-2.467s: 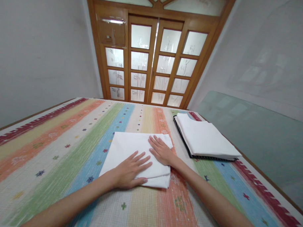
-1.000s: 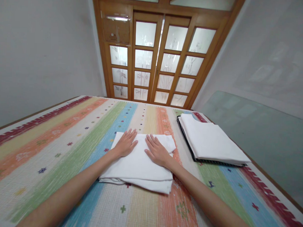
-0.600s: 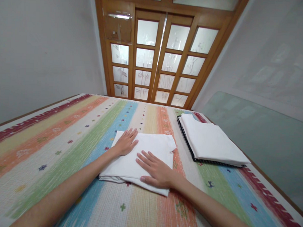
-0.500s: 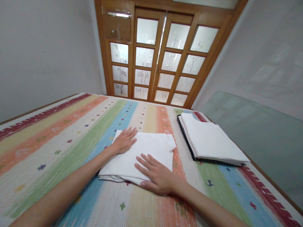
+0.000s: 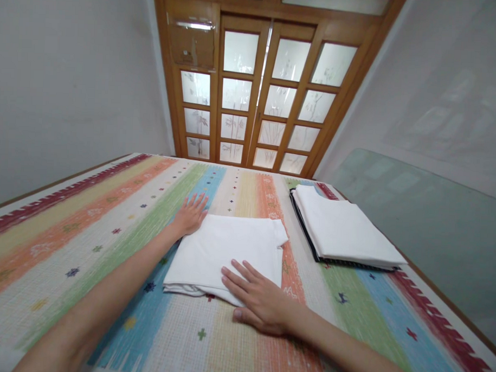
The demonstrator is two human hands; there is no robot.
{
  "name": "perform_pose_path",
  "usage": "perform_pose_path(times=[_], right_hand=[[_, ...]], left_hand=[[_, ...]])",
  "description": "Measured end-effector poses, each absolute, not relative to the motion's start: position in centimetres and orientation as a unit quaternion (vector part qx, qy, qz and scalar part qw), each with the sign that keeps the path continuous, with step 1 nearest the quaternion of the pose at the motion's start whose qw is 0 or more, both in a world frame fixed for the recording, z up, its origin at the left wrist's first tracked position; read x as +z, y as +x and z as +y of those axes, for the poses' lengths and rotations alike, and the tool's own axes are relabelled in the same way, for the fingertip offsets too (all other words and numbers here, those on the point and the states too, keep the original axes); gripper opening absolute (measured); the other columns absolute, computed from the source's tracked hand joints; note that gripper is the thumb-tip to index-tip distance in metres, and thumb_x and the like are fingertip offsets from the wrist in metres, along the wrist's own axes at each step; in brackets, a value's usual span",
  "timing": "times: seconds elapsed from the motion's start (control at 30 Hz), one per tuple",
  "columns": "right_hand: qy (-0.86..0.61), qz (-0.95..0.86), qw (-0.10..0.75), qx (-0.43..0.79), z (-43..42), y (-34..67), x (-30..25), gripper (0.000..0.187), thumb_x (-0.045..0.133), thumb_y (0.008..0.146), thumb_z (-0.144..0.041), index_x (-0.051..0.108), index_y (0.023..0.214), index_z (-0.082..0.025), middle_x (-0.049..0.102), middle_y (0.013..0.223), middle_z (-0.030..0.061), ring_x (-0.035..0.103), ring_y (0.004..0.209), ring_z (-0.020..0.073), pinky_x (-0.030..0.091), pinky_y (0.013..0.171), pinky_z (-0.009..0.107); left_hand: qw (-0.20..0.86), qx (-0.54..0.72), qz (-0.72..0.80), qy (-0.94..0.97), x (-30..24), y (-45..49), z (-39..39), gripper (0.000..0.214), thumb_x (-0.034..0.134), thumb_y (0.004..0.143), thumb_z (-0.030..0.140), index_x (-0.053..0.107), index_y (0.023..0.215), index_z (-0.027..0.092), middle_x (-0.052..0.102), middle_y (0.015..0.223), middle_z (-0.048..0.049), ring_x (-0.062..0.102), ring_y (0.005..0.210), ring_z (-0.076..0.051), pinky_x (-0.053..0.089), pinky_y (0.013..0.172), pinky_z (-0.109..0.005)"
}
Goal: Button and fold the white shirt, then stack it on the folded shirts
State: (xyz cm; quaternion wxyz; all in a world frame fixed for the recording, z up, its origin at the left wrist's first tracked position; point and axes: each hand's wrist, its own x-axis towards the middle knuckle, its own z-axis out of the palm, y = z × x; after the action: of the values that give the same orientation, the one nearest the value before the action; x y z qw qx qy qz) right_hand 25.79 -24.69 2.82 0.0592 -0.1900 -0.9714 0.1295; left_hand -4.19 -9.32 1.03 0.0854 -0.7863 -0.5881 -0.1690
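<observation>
A folded white cloth (image 5: 233, 249) lies on the striped, many-coloured table cover (image 5: 108, 224). My left hand (image 5: 189, 214) rests flat at the cloth's far left corner, fingers spread, holding nothing. My right hand (image 5: 257, 300) lies flat on the cloth's near right corner, fingers stretched out towards the left. Both hands are open and pressing down on the fabric.
A stack of folded white cloths (image 5: 340, 226) with dark ones beneath sits at the right of the table. A glass panel (image 5: 425, 225) leans along the right wall. Wooden glazed doors (image 5: 259, 94) stand beyond the far edge.
My left hand slid from the cloth's top to its far left corner. My right hand moved from the cloth's middle down to its near right corner.
</observation>
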Motion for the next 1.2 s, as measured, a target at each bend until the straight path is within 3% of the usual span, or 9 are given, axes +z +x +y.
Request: perform_pose_path(times=[0.17, 0.33, 0.5, 0.67, 0.87, 0.93, 1.03, 1.1, 1.2], right_hand=[[-0.203, -0.970, 0.078, 0.107, -24.6, 23.7, 2.9, 0.057, 0.032, 0.100, -0.039, 0.025, 0.150, -0.013, 0.025, 0.156, 0.0118, 0.011, 0.146, 0.0235, 0.016, 0.119, 0.047], [-0.172, -0.976, 0.126, 0.044, -24.7, 19.8, 1.8, 0.049, 0.033, 0.100, -0.028, 0.033, 0.145, -0.006, 0.035, 0.151, 0.0148, 0.020, 0.144, 0.0227, 0.021, 0.118, 0.043], [-0.124, -0.980, 0.153, -0.011, -24.4, 18.7, 1.4, 0.042, 0.034, 0.098, -0.014, 0.043, 0.137, -0.005, 0.049, 0.142, 0.0153, 0.038, 0.137, 0.0196, 0.032, 0.114, 0.038], [-0.121, -0.979, 0.162, -0.005, -23.3, 21.7, 1.4, 0.035, 0.036, 0.098, -0.015, 0.055, 0.127, -0.009, 0.061, 0.130, 0.0131, 0.052, 0.125, 0.0197, 0.045, 0.104, 0.039], [-0.190, -0.959, 0.206, 0.048, -19.4, 28.8, 0.7, 0.039, 0.045, 0.087, -0.008, 0.065, 0.119, -0.019, 0.066, 0.121, 0.0093, 0.061, 0.116, 0.0179, 0.047, 0.102, 0.038], [-0.267, -0.938, 0.209, 0.072, -18.0, 31.1, 0.9, 0.040, 0.047, 0.083, -0.008, 0.068, 0.116, -0.017, 0.066, 0.121, 0.0104, 0.060, 0.117, 0.0196, 0.046, 0.102, 0.038], [-0.403, -0.877, 0.229, 0.128, -16.8, 33.2, 1.4, 0.034, 0.051, 0.080, -0.013, 0.072, 0.106, -0.018, 0.067, 0.119, 0.0103, 0.061, 0.116, 0.0242, 0.045, 0.103, 0.043], [-0.469, -0.805, 0.294, 0.213, -16.7, 33.4, 1.7, 0.026, 0.054, 0.080, -0.019, 0.074, 0.096, -0.020, 0.070, 0.114, 0.0089, 0.063, 0.112, 0.0259, 0.046, 0.101, 0.045], [-0.515, -0.624, 0.437, 0.394, -17.4, 32.6, 1.7, 0.017, 0.061, 0.078, -0.027, 0.070, 0.091, -0.021, 0.072, 0.102, 0.0069, 0.067, 0.099, 0.0240, 0.053, 0.091, 0.042]], left_hand=[[0.017, -0.165, -0.507, -0.846, 1.5, -1.3, -9.2, 0.049, 0.029, 0.098, 0.038, 0.049, 0.136, 0.014, 0.045, 0.145, -0.0128, 0.034, 0.139, -0.025, 0.024, 0.114, -0.042], [0.012, -0.140, -0.479, -0.867, 2.2, 2.6, -9.1, 0.038, 0.037, 0.098, 0.034, 0.057, 0.124, 0.014, 0.065, 0.119, -0.0136, 0.058, 0.113, -0.023, 0.041, 0.097, -0.035], [0.018, -0.093, -0.489, -0.867, 3.4, 3.4, -8.5, 0.029, 0.046, 0.095, 0.034, 0.067, 0.093, 0.014, 0.067, 0.100, -0.0127, 0.062, 0.099, -0.022, 0.045, 0.086, -0.032], [0.015, -0.073, -0.541, -0.838, 4.0, 2.2, -8.8, 0.030, 0.045, 0.096, 0.033, 0.066, 0.096, 0.012, 0.066, 0.102, -0.0159, 0.062, 0.103, -0.025, 0.044, 0.088, -0.034], [-0.011, -0.051, -0.637, -0.769, 4.6, 0.0, -10.3, 0.038, 0.039, 0.096, 0.034, 0.066, 0.099, 0.007, 0.067, 0.106, -0.0233, 0.064, 0.102, -0.031, 0.046, 0.082, -0.038], [-0.032, -0.039, -0.655, -0.754, 5.0, -0.6, -11.0, 0.039, 0.041, 0.094, 0.036, 0.068, 0.091, 0.008, 0.070, 0.096, -0.0217, 0.067, 0.094, -0.030, 0.047, 0.077, -0.034], [-0.120, -0.030, -0.668, -0.734, 5.4, -1.3, -12.5, 0.038, 0.047, 0.089, 0.040, 0.068, 0.077, 0.012, 0.069, 0.065, -0.0114, 0.068, 0.062, -0.022, 0.047, 0.062, -0.027], [-0.212, -0.060, -0.669, -0.710, 5.4, -1.6, -13.4, 0.035, 0.051, 0.085, 0.041, 0.065, 0.067, 0.014, 0.061, 0.049, -0.0049, 0.059, 0.043, -0.017, 0.044, 0.051, -0.025], [-0.340, -0.129, -0.647, -0.670, 5.0, -2.2, -14.4, 0.035, 0.060, 0.077, 0.040, 0.057, 0.052, 0.017, 0.055, 0.042, -0.0023, 0.050, 0.034, -0.014, 0.039, 0.043, -0.025]])
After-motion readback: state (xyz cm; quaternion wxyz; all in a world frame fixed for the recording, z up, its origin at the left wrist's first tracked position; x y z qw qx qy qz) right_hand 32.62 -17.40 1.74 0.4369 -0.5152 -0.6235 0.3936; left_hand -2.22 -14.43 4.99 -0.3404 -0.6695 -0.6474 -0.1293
